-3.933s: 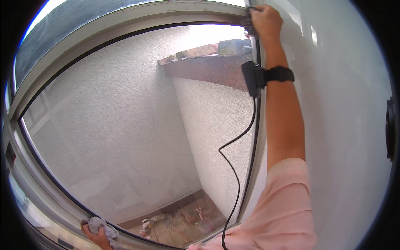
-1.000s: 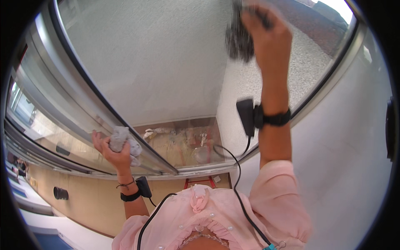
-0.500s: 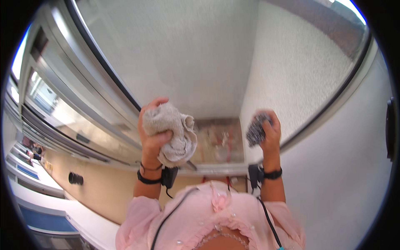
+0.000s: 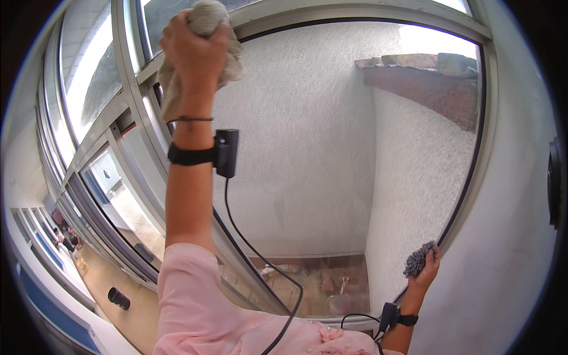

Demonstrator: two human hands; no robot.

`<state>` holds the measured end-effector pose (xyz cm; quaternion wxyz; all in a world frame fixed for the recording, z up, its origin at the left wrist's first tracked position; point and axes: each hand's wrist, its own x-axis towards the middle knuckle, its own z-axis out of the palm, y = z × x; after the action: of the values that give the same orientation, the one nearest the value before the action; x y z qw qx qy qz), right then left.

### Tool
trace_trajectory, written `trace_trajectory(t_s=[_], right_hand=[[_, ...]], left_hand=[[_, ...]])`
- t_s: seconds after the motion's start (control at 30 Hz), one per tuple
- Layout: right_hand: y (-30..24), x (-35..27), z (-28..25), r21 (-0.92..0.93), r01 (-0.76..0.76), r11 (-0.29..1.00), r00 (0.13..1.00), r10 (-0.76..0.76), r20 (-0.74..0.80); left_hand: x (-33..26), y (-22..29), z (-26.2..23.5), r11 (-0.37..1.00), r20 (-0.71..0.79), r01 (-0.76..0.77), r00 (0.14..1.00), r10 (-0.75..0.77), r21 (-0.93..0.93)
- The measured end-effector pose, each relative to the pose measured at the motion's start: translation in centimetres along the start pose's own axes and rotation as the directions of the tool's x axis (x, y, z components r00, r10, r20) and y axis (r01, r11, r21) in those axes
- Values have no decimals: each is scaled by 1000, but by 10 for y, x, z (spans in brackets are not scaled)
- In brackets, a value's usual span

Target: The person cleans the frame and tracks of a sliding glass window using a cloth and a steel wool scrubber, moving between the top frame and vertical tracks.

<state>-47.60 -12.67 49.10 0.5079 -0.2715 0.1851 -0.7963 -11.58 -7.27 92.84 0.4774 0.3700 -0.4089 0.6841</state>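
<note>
My left hand (image 4: 192,56) is raised high, its fingers closed round a beige cloth (image 4: 232,62). The cloth lies against the upper left corner of the window frame (image 4: 296,19), and part of it hangs down behind my wrist. Lower on the right, my right hand (image 4: 427,273) grips a dark grey, fuzzy scrubbing pad (image 4: 418,259) close to the window's right edge. Between my hands stretches the large window pane (image 4: 290,136). Whether the pad touches the glass I cannot tell.
More metal-framed windows (image 4: 118,127) run along the left. A black cylindrical bin (image 4: 119,298) stands on the tan corridor floor (image 4: 139,319), with people (image 4: 66,238) farther off. A white wall (image 4: 509,195) borders the right. A black cable (image 4: 296,284) hangs from my left wrist.
My left hand has risen from chest height to the top left of the window with the cloth. My right hand has shifted right and lower in view, still holding the pad. The view has tilted upward.
</note>
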Motion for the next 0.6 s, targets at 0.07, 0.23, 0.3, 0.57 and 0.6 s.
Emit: trace_trajectory(t_s=[0.07,0.23,0.3,0.57,0.6], right_hand=[[5,8,-8,4,2,1000,1000,-1,-16],[20,22,-8,3,-39,999,996,39,-81],[24,21,10,-5,-53,999,997,53,-63],[29,9,16,-19,-25,1000,999,24,-31],[30,6,13,-40,-17,999,997,14,-75]], left_hand=[[2,31,16,999,-50,-35,998,36,30],[26,122,32,970,22,13,1000,-7,-244],[29,165,43,932,6,-30,999,34,-361],[53,301,45,1000,306,-16,952,15,1],[53,307,48,955,283,39,951,-126,295]])
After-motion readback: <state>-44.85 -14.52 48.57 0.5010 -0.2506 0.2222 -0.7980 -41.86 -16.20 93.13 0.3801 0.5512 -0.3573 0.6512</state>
